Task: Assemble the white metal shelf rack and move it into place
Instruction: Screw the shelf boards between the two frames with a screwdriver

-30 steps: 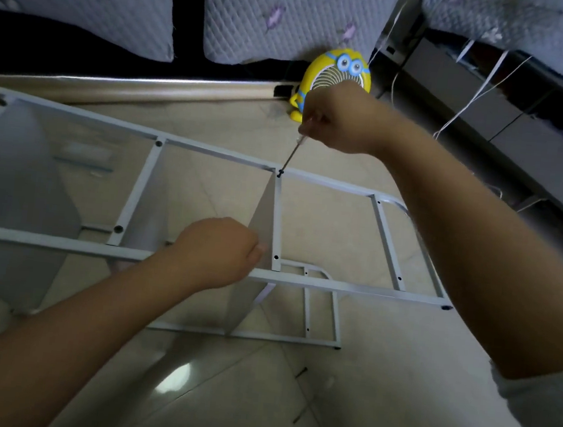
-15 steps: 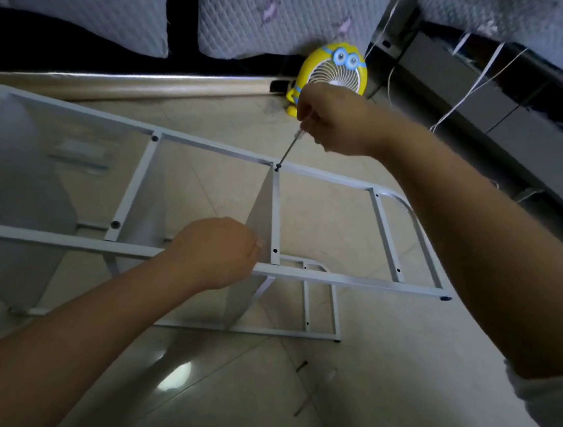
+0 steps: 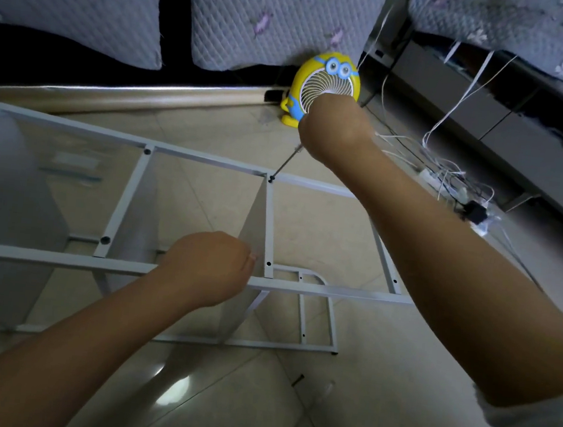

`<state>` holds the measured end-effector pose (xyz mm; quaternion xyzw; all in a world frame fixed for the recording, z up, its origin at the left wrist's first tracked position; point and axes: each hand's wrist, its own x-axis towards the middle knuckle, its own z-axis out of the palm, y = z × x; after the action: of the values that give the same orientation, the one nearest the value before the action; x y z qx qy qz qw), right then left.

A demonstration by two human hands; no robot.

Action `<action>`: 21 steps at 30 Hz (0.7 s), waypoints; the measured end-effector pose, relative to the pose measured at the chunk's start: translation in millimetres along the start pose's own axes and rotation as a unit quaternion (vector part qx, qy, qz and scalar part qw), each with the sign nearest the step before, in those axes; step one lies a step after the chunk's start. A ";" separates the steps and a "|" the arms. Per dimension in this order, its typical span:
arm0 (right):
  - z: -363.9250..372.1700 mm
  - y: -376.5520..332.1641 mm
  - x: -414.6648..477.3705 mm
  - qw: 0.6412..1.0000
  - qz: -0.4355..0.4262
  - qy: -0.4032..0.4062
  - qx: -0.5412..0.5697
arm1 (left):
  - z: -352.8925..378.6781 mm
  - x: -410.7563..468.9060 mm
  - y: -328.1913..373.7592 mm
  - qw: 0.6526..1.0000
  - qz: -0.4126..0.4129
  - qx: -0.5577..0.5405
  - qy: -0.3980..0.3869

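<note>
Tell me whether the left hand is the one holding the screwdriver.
No: the right hand grips the screwdriver, while the left hand holds the near rail of the white rack.

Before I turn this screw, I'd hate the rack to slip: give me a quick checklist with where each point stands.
1. Tip of the screwdriver on the screw: ok.
2. The right hand grips the screwdriver: ok.
3. The left hand holds the rack at its near rail: ok.
4. The screw fully tight: cannot tell.
5. The dark loose piece on the floor lies apart from the rack: ok.
</note>
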<state>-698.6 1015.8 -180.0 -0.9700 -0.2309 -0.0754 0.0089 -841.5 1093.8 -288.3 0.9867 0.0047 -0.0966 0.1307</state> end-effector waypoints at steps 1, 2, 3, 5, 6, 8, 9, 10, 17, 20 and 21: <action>-1.0 0.8 -1.1 1.000 -0.010 0.001 -0.013 | -0.5 -0.2 -0.8 1.000 -0.001 -0.004 -0.002; -2.6 0.5 -3.5 0.999 -0.027 -0.005 -0.019 | -0.9 -0.4 -1.4 1.000 -0.001 -0.008 -0.003; -4.1 -0.4 -6.3 0.998 -0.058 -0.013 -0.006 | -0.7 -0.1 -1.8 1.000 -0.001 -0.012 -0.003; -4.7 -2.2 -8.6 0.988 -0.133 -0.041 0.073 | -0.9 1.0 -1.4 1.000 -0.001 -0.018 0.001; -4.8 -2.5 -8.9 0.980 -0.159 -0.054 0.107 | -0.6 1.1 -0.7 1.000 -0.001 -0.018 0.004; -7.7 -0.7 -8.5 0.972 -0.190 -0.077 0.118 | 0.4 0.7 0.6 1.000 0.001 -0.016 0.007; -9.6 0.7 -7.9 0.970 -0.202 -0.085 0.104 | 0.6 0.5 0.6 1.000 0.002 -0.014 0.005; -12.0 2.4 -7.3 0.969 -0.214 -0.090 0.083 | 0.1 0.3 0.6 1.000 0.003 -0.012 0.003; -18.4 3.5 -1.8 0.972 -0.229 -0.057 0.000 | -4.0 -1.8 1.7 1.000 0.010 -0.011 -0.017; -12.6 -11.9 -2.1 0.983 -0.165 -0.030 -0.072 | -6.1 -1.6 1.6 0.999 0.008 -0.017 -0.027; -9.7 -15.1 -0.6 0.986 -0.141 -0.030 -0.085 | -6.4 -1.9 2.4 0.999 0.009 -0.012 -0.028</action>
<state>-707.3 1028.5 -170.8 -0.9268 -0.3581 -0.0665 -0.0916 -842.0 1093.1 -281.2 0.9819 -0.0063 -0.1231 0.1436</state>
